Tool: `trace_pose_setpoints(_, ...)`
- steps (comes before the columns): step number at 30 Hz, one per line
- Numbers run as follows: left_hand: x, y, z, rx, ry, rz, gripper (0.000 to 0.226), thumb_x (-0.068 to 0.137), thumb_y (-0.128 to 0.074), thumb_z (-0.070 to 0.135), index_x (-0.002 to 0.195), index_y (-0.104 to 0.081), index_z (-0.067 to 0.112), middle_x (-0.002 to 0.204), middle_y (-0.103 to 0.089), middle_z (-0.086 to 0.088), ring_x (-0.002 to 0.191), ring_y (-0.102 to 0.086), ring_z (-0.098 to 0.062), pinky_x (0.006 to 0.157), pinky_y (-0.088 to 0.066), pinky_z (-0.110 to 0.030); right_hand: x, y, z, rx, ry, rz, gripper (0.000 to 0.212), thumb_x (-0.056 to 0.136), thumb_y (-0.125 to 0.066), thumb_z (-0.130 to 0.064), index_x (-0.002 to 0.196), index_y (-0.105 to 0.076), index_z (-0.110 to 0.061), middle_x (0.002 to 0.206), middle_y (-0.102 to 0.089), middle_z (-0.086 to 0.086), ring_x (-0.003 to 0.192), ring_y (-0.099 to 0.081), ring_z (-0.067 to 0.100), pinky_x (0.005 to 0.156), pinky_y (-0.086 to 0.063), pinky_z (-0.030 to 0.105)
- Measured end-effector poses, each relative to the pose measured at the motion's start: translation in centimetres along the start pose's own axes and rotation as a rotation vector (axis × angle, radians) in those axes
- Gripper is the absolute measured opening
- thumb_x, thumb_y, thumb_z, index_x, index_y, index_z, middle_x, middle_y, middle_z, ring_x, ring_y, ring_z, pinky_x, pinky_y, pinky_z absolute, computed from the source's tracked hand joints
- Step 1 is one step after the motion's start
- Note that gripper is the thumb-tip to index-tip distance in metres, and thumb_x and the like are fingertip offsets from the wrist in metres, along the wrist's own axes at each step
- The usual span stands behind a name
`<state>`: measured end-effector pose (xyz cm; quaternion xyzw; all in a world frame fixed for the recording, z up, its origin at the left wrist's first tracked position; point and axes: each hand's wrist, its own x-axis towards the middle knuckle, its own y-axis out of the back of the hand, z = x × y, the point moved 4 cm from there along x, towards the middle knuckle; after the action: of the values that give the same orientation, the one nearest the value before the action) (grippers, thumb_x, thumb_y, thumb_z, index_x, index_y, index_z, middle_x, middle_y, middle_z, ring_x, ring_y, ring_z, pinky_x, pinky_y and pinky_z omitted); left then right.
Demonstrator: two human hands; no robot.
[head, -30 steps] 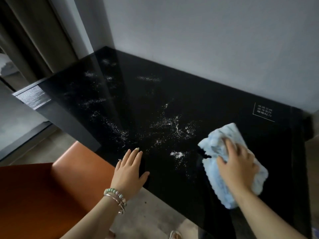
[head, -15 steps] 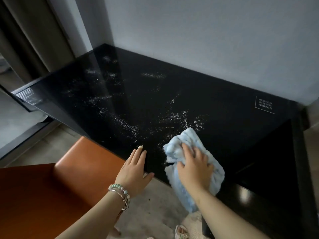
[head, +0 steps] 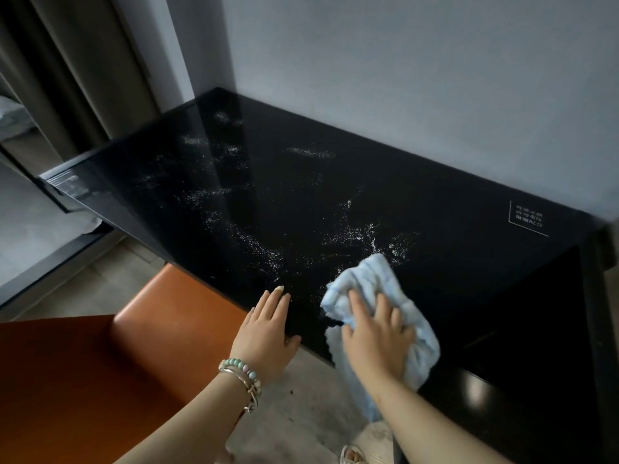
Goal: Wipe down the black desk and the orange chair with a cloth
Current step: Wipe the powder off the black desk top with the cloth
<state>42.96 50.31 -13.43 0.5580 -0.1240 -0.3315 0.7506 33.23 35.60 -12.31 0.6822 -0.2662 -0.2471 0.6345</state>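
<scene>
The glossy black desk (head: pixel 335 169) runs along the grey wall, and white dust (head: pixel 355 234) is scattered over its left and middle parts. My right hand (head: pixel 376 339) presses a light blue cloth (head: pixel 371 283) flat on the desk's near edge, where part of the cloth hangs over. My left hand (head: pixel 266 329) lies flat on the same edge just to the left, fingers spread, with beaded bracelets at the wrist. The orange chair (head: pixel 117 363) stands at lower left, its seat partly under the desk.
A white printed label (head: pixel 529 217) marks the desk's far right corner. A curtain (head: pixel 67 61) and a glass door fill the left side. The grey floor (head: pixel 294 413) shows below the desk, with a sandal (head: pixel 355 455) at the bottom edge.
My right hand has swept the cloth from the right part of the desk leftward to the near edge beside my left hand. The left hand has stayed put.
</scene>
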Motion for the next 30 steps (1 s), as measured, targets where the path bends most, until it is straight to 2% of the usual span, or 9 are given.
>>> trace_pose_setpoints(4,0.3,0.1,0.3,0.004,0.002,0.005,0.074,0.091,-0.046,0.043,0.148,-0.004,0.024,0.156,0.005,0.008,0.144,0.007,-0.015,0.116,-0.007,-0.03,1.0,1.7,1.3,0.161,0.113,0.059,0.056,0.084,-0.056,-0.034,0.137,-0.038,-0.038,0.136,-0.04,-0.001,0.116,-0.04,0.029,0.088,-0.034,0.042)
trace_pose_setpoints(7,1.0,0.3,0.7,0.028,0.011,-0.013,0.072,0.092,-0.045,0.042,0.148,-0.004,0.024,0.156,0.005,0.007,0.144,0.009,-0.016,0.117,-0.005,-0.034,3.4,3.7,7.4,0.202,-0.039,0.202,0.057,0.077,-0.067,-0.026,0.132,-0.05,-0.027,0.132,-0.049,0.01,0.111,-0.045,0.038,0.084,-0.038,0.048)
trace_pose_setpoints(10,2.0,0.1,1.4,0.051,0.047,-0.032,0.072,0.092,-0.044,0.045,0.149,-0.003,0.025,0.156,0.006,0.008,0.144,0.01,-0.017,0.116,-0.004,-0.04,4.8,3.1,13.3,0.076,-0.309,0.027,0.06,0.086,-0.05,-0.043,0.142,-0.029,-0.036,0.142,-0.034,0.004,0.12,-0.034,0.033,0.093,-0.032,0.051)
trace_pose_setpoints(12,2.7,-0.2,2.2,0.069,0.088,-0.049,0.073,0.092,-0.042,0.048,0.149,-0.003,0.025,0.156,0.007,0.01,0.144,0.01,-0.017,0.115,-0.005,-0.047,4.6,2.2,13.1,-0.057,-0.33,-0.051,0.06,0.086,-0.043,-0.052,0.142,-0.023,-0.041,0.139,-0.034,0.003,0.119,-0.035,0.03,0.092,-0.033,0.05)
trace_pose_setpoints(16,4.6,-0.2,3.6,0.019,0.205,-0.07,0.076,0.089,-0.039,0.059,0.148,-0.004,0.025,0.154,0.013,0.015,0.143,0.015,-0.018,0.109,-0.01,-0.062,3.3,1.9,6.7,0.06,0.097,0.029,0.058,0.056,-0.081,-0.035,0.112,-0.066,-0.028,0.109,-0.062,0.009,0.088,-0.059,0.036,0.068,-0.046,0.047)
trace_pose_setpoints(19,6.2,-0.2,4.3,-0.062,0.322,-0.07,0.082,0.084,-0.032,0.069,0.148,-0.005,0.027,0.152,0.017,0.021,0.14,0.022,-0.016,0.103,-0.008,-0.07,4.8,3.2,7.4,0.247,0.215,0.1,0.046,0.062,-0.074,-0.023,0.107,-0.069,-0.019,0.1,-0.066,0.008,0.083,-0.062,0.036,0.068,-0.049,0.045)
trace_pose_setpoints(23,7.7,-1.1,5.2,-0.111,0.42,-0.156,0.087,0.078,-0.023,0.078,0.147,0.002,0.032,0.149,0.022,0.025,0.138,0.027,-0.017,0.098,0.002,-0.075,9.4,5.4,16.4,0.381,-0.104,0.264,0.036,0.073,-0.065,-0.015,0.11,-0.066,-0.011,0.096,-0.065,0.018,0.083,-0.057,0.044,0.07,-0.049,0.046)
trace_pose_setpoints(27,7.7,-2.1,5.4,-0.026,0.427,-0.183,0.094,0.07,-0.016,0.086,0.145,0.011,0.036,0.148,0.027,0.025,0.137,0.03,-0.018,0.095,0.007,-0.077,14.3,4.9,23.7,0.184,-0.429,0.098,0.053,0.087,-0.053,-0.035,0.136,-0.041,-0.019,0.131,-0.047,0.017,0.116,-0.04,0.043,0.096,-0.032,0.057)
trace_pose_setpoints(30,7.4,-2.3,5.4,0.012,0.431,-0.167,0.099,0.065,-0.012,0.089,0.145,0.012,0.036,0.148,0.026,0.025,0.137,0.03,-0.017,0.094,0.008,-0.076,16.8,3.5,23.6,0.112,-0.49,-0.064,0.055,0.09,-0.038,-0.045,0.14,-0.03,-0.022,0.136,-0.04,0.013,0.121,-0.035,0.038,0.1,-0.027,0.06)
